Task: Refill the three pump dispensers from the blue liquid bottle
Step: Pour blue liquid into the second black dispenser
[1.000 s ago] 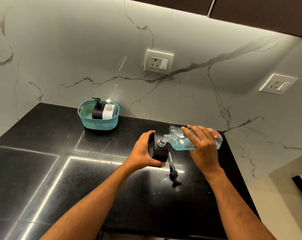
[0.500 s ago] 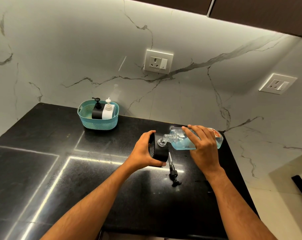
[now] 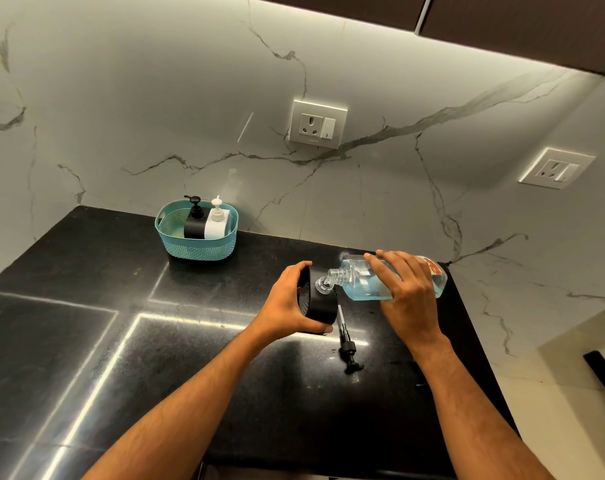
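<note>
Bottle (image 3: 363, 282) with blue liquid is held by the right hand (image 3: 406, 292), fingers curled over it; its long axis is laid toward nine o'clock, mouth at the opening of the black dispenser (image 3: 320, 304), which is gripped by the left hand (image 3: 287, 304).

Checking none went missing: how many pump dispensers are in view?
3: a black dispenser and a white dispenser stand in the teal basket; the left hand holds an opened black one.
</note>
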Motion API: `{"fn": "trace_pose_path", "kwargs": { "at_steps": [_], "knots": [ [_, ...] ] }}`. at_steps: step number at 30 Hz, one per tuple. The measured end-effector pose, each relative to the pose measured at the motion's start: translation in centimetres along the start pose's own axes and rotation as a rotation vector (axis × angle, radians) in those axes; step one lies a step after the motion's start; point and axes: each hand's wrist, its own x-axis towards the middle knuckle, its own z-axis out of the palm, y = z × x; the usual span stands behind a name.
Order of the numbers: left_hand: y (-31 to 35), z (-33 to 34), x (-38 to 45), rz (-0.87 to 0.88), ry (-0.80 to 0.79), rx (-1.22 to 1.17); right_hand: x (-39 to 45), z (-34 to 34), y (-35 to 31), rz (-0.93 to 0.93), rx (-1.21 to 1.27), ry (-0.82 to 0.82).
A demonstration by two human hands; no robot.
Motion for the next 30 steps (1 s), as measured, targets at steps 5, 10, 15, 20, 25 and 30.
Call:
{"fn": "trace_pose_path", "kwargs": {
  "at_steps": [5,10,15,20,25,30],
  "knots": [
    [-0.05,0.04,0.01,0.001,0.002,-0.004,0.14,-0.13,-0.05,-0.013,-0.009,0.005],
    [-0.11,0.08,0.04,-0.001,0.000,-0.011,0.10,-0.11,0.03,-0.012,-0.017,0.004],
    [-0.09,0.13,0.10,0.003,0.003,-0.013,0.14,-0.14,-0.01,-0.018,-0.022,0.007],
    [-0.25,0.15,0.16,0.005,0.003,-0.012,0.23,-0.19,-0.08,-0.014,-0.028,0.007],
    [-0.34,0.14,0.15,0.002,0.005,-0.011,0.23,-0.08,-0.08,-0.014,-0.030,0.007],
    [-0.36,0.15,0.20,0.001,0.004,-0.011,0.22,-0.01,-0.01,-0.012,-0.024,0.001]
  ]
}}
